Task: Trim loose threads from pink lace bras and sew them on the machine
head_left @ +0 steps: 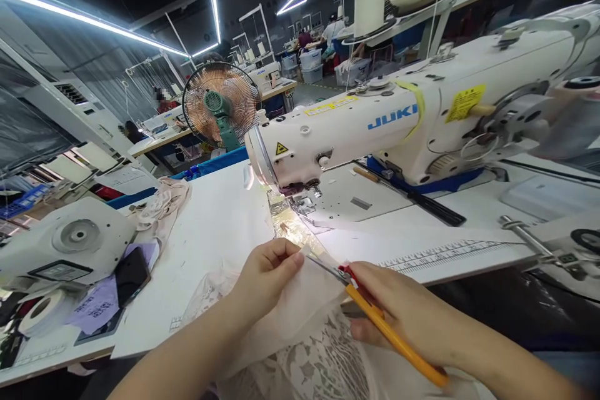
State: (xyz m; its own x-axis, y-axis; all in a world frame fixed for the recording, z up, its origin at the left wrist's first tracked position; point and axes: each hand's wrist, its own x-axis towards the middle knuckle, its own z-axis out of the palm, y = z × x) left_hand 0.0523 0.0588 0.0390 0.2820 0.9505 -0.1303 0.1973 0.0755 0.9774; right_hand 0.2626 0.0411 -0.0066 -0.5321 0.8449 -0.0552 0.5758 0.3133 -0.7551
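My left hand [267,275] pinches the edge of a sheer pale fabric [302,300] between thumb and fingers. Below it, the fabric runs into white lace [323,356] that hangs over the table's front edge. My right hand [389,300] is closed round a slim orange-handled tool [394,337] with a pointed metal tip and a red part near the front. That tip touches or nearly touches the fabric beside my left fingertips; the exact contact is too small to tell. Just beyond both hands is the needle area of a white sewing machine [347,137].
A screwdriver [435,206] lies under the machine arm. A printed ruler [435,256] runs along the front edge. On the left are beige fabric pieces [159,212], a phone [132,275], a tape roll [44,312] and another machine head [70,237]. A fan [220,106] stands behind.
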